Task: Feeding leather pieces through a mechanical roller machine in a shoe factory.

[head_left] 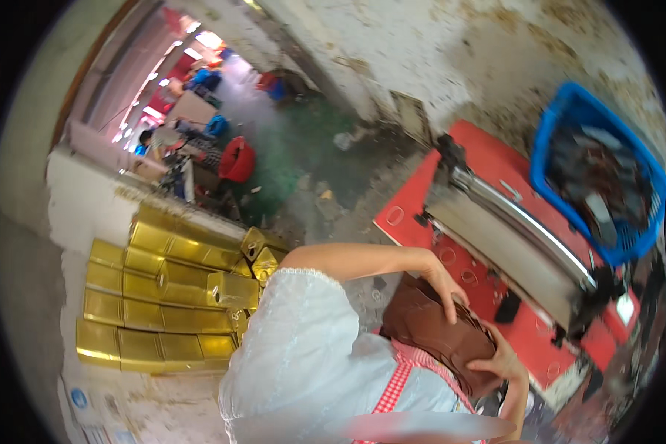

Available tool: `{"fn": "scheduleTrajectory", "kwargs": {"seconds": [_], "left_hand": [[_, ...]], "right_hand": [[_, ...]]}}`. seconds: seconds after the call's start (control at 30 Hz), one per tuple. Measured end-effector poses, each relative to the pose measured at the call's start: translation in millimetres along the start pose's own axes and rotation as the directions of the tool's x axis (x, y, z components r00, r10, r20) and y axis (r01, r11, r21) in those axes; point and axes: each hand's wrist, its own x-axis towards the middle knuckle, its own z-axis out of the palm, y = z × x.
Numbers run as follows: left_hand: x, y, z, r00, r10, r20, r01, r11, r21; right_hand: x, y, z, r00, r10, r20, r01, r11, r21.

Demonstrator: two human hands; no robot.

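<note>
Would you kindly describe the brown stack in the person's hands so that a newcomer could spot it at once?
Start at the red work table with the long grey roller machine lying across it. At its near edge, against the white sleeve and red checked apron, both hands grip a stack of brown leather-like pieces. It is the only dark brown, floppy bundle there.

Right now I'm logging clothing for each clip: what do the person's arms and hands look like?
Both hands are bare: left hand, right hand. No gloves, rings or watch show. A short white sleeve with scalloped trim covers the left shoulder; the forearm below is uncovered.
</note>
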Motion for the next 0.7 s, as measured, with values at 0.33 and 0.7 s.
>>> {"fn": "scheduleTrajectory", "kwargs": {"seconds": [0.33,0.7], "left_hand": [[46,-100,-53,0.885,0.372,-0.280,-0.262,0.895,0.360],[40,-133,-60,0.718,0.344,-0.605,0.076,0.825,0.560]], "right_hand": [[73,63,-56,0.988,0.060,-0.141,-0.074,0.992,-0.097],[94,118,-24,0.703,-0.223,-0.675,-0.355,0.712,-0.606]]}}
